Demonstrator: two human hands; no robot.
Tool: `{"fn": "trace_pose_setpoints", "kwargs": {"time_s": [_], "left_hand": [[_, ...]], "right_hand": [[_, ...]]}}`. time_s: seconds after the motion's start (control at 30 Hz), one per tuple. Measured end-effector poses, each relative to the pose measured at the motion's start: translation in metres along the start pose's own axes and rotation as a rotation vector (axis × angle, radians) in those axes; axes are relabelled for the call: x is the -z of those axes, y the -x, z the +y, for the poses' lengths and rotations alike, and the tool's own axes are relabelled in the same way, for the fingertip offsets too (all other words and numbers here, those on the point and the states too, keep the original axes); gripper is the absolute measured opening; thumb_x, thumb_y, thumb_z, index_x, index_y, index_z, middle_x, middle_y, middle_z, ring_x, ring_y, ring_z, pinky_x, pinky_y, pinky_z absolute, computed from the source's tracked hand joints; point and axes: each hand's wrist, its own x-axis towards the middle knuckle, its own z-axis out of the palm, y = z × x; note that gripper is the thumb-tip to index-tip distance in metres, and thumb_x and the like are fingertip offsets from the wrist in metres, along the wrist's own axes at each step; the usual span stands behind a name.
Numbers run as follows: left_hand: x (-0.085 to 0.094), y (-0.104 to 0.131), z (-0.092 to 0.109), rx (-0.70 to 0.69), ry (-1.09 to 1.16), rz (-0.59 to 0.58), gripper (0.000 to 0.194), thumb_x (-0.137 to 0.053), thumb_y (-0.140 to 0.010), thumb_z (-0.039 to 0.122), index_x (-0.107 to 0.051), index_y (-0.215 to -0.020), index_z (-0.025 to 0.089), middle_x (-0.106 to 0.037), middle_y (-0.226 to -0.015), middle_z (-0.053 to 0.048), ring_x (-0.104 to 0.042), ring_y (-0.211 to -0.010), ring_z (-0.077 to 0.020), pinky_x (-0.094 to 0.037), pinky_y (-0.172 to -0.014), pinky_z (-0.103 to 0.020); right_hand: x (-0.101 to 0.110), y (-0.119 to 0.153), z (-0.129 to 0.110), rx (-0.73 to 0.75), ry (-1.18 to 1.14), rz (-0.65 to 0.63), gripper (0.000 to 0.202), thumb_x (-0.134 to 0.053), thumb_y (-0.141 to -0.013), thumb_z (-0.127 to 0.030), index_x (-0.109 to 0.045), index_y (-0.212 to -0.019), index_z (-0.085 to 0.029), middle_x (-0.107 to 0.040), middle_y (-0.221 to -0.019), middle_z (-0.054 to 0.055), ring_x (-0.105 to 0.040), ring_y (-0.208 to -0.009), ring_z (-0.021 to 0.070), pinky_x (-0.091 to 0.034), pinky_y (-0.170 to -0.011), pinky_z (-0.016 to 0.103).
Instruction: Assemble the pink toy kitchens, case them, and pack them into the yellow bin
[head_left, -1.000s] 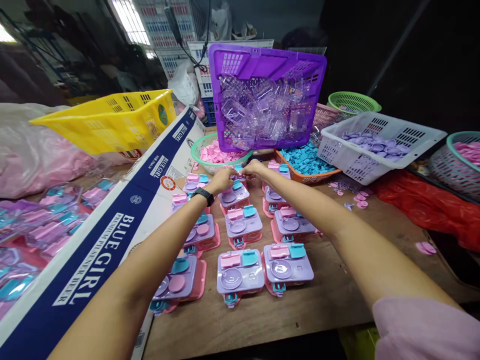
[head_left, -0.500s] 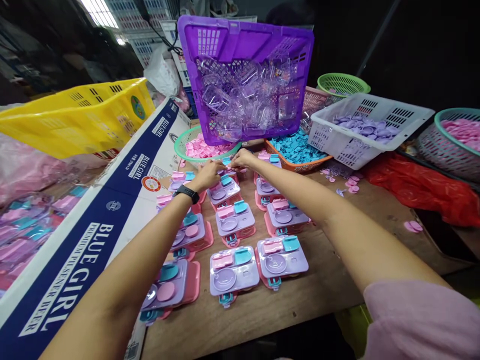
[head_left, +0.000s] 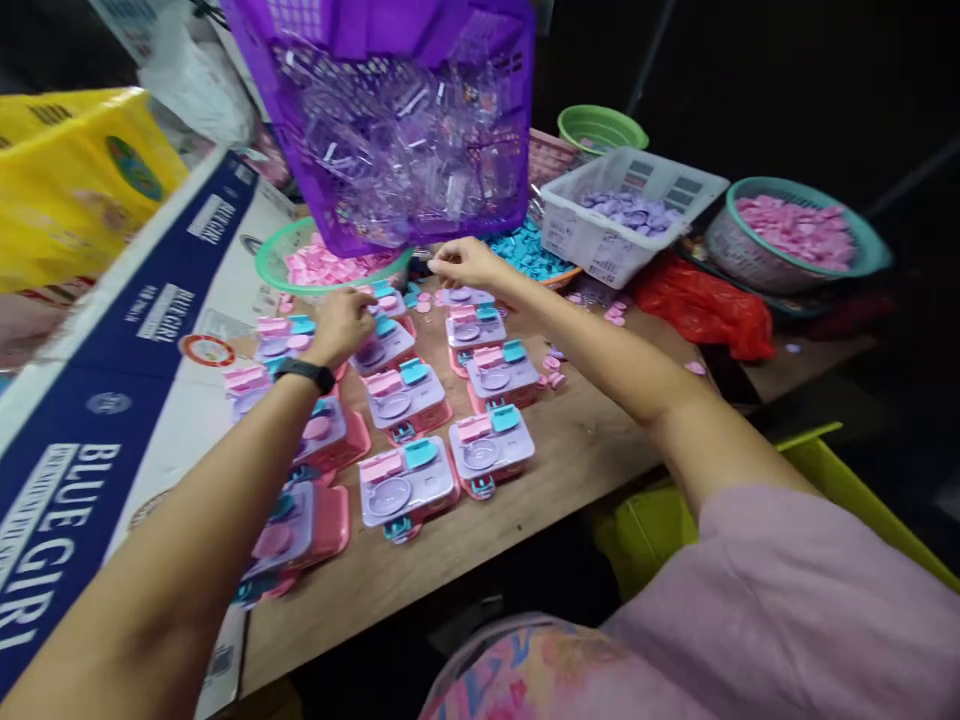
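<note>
Right hand [head_left: 469, 262] and left hand [head_left: 343, 322] have been drawn apart since half a second ago, when they were nearly brought together, and the view has been turned to the right. With fingers narrowed and curled, the right hand is held beyond the toy sets [head_left: 405, 480], near the blue pieces [head_left: 529, 250]; whether anything is gripped cannot be told. The left hand is bent over the far left sets, its grip partly hidden, so whether a piece is held cannot be told. Lilac tops bearing pink and teal parts are seen on the sets, which are laid out in loose rows on the wooden surface [head_left: 585, 440].

Much of the far side is blocked by a tilted purple crate [head_left: 367, 20] filled with clear pieces, by which the green basket [head_left: 274, 245] of pink pieces [head_left: 337, 265] is partly covered. The left side is bounded by a long cardboard box [head_left: 97, 400], with a yellow crate [head_left: 75, 200] beyond it, and some left sets are hidden by the left forearm [head_left: 202, 500]. Far right, a white basket [head_left: 592, 245] of purple pieces [head_left: 634, 213], a red plastic bag [head_left: 705, 300] and a teal-rimmed basket [head_left: 739, 235] are seen.
</note>
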Motion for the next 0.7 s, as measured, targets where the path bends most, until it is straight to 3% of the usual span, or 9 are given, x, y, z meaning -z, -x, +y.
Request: {"fn": "trace_pose_setpoints", "kwargs": {"time_s": [0.1, 0.2, 0.3, 0.37, 0.43, 0.57, 0.7], "left_hand": [[0.002, 0.019, 0.001, 0.018, 0.011, -0.020, 0.046, -0.049, -0.090, 0.029, -0.075, -0.121, 0.007, -0.076, -0.107, -0.015, -0.064, -0.091, -0.0243, -0.050, -0.086, -0.034], [0.006, 0.030, -0.001, 0.002, 0.046, -0.051, 0.050, -0.056, -0.084, 0.030, -0.073, -0.128, 0.013, -0.079, -0.106, -0.009, -0.063, -0.083, -0.0210, -0.047, -0.076, -0.027], [0.011, 0.032, -0.004, -0.031, 0.094, -0.090, 0.047, -0.058, -0.081, 0.032, -0.076, -0.124, 0.021, -0.080, -0.100, -0.002, -0.059, -0.073, -0.0173, -0.043, -0.069, -0.023], [0.012, 0.032, -0.003, -0.035, 0.097, -0.105, 0.047, -0.059, -0.080, 0.032, -0.077, -0.122, 0.022, -0.080, -0.094, -0.001, -0.055, -0.067, -0.0157, -0.041, -0.066, -0.023], [0.013, 0.032, 0.000, -0.027, 0.080, -0.098, 0.049, -0.059, -0.080, 0.031, -0.076, -0.125, 0.021, -0.080, -0.092, -0.001, -0.053, -0.065, -0.0153, -0.040, -0.065, -0.022], [0.012, 0.040, 0.005, -0.044, 0.079, -0.021, 0.047, -0.059, -0.084, 0.032, -0.074, -0.126, 0.020, -0.078, -0.113, -0.004, -0.060, -0.079, -0.0169, -0.048, -0.078, -0.025], [0.013, 0.053, 0.005, -0.079, 0.136, 0.104, 0.042, -0.056, -0.090, 0.033, -0.074, -0.124, 0.016, -0.073, -0.126, -0.010, -0.065, -0.109, -0.0237, -0.051, -0.100, -0.035]], "right_hand": [[0.055, 0.070, 0.039, -0.020, 0.194, 0.089, 0.018, -0.065, -0.092, -0.017, -0.072, -0.077, -0.011, -0.067, -0.071, 0.002, -0.062, -0.075, 0.0138, -0.042, -0.072, 0.021], [0.077, 0.140, 0.080, -0.171, 0.353, 0.047, 0.012, -0.067, -0.087, -0.009, -0.074, -0.077, -0.012, -0.069, -0.073, 0.003, -0.063, -0.074, 0.0162, -0.042, -0.072, 0.023], [0.058, 0.190, 0.109, -0.193, 0.373, -0.066, 0.021, -0.071, -0.089, -0.012, -0.076, -0.109, -0.012, -0.075, -0.096, 0.009, -0.067, -0.086, 0.0200, -0.047, -0.081, 0.027], [0.034, 0.211, 0.117, -0.105, 0.427, -0.065, 0.037, -0.070, -0.095, -0.023, -0.068, -0.131, -0.015, -0.071, -0.116, 0.014, -0.066, -0.103, 0.0245, -0.049, -0.094, 0.033], [0.011, 0.223, 0.118, -0.036, 0.542, -0.017, 0.043, -0.065, -0.099, -0.031, -0.062, -0.141, -0.019, -0.063, -0.130, 0.018, -0.061, -0.118, 0.0294, -0.047, -0.101, 0.038], [-0.013, 0.227, 0.122, -0.064, 0.671, 0.012, 0.030, -0.048, -0.106, -0.028, -0.065, -0.127, -0.016, -0.061, -0.130, 0.021, -0.060, -0.116, 0.0317, -0.049, -0.095, 0.039], [-0.008, 0.223, 0.130, -0.132, 0.331, 0.129, 0.019, -0.047, -0.104, -0.025, -0.063, -0.108, -0.016, -0.066, -0.121, 0.018, -0.064, -0.105, 0.0261, -0.051, -0.088, 0.034]]}}
